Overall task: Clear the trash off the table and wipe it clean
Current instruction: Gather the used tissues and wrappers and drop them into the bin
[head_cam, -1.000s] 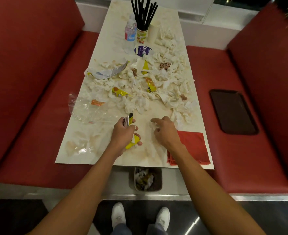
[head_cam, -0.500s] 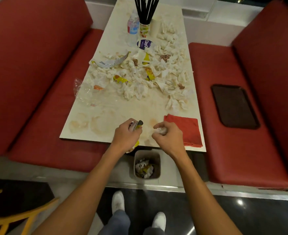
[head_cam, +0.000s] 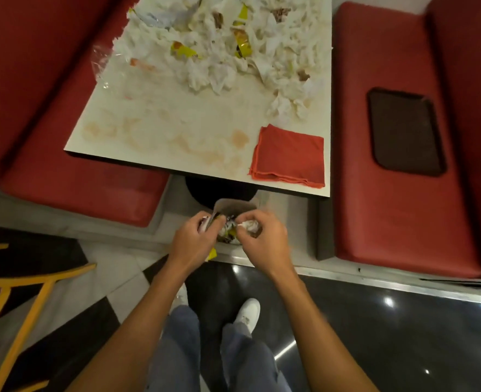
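both hands have left the counter (head_cam: pixel 177 131) and come down over the bin (head_cam: pixel 235 206) on the floor at its near end, so this handful looks ready to drop. the left hand (head_cam: pixel 194 241) has its grip clenched round a yellow wrapper (head_cam: pixel 211 253) and perhaps a second packet (head_cam: pixel 205 223), though blur makes that hard to tell. the right hand (head_cam: pixel 264 241) pinches a crumpled napkin (head_cam: pixel 249 225). the near part of the counter shows brownish stains (head_cam: pixel 239 137); a big heap of napkins (head_cam: pixel 211 75) and wrappers covers the far part. the folded red cloth (head_cam: pixel 288 155) lies unused at the near right corner.
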A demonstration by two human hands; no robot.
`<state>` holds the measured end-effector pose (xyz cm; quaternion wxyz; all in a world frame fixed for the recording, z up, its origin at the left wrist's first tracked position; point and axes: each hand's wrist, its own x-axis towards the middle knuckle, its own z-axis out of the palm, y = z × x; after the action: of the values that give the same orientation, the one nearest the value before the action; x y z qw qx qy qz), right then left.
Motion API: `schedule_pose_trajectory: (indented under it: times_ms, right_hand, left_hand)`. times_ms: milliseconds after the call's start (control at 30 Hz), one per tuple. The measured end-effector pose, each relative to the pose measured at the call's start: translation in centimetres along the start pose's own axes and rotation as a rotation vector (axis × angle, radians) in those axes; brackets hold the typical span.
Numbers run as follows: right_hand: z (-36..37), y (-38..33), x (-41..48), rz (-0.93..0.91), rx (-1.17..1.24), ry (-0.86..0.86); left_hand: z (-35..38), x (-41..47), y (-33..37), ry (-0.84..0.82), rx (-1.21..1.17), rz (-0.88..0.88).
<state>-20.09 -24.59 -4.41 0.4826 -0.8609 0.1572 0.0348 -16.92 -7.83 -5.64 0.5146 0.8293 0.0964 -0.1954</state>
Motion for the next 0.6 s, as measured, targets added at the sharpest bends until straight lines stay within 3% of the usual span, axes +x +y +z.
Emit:
schedule_pose_trajectory:
  times_ms: [333,600]
  right_hand:
    - [6.2,11.9,2.5,0.172,-0.110,-0.090]
    - [12.9,19.1,11.2,0.221,-0.136,-0.003]
  left_hand:
    - [4.0,6.0,-7.2,-0.173,0.111,-0.173]
    - [7.1,16.2,-13.6,-0.237,0.293,-0.096]
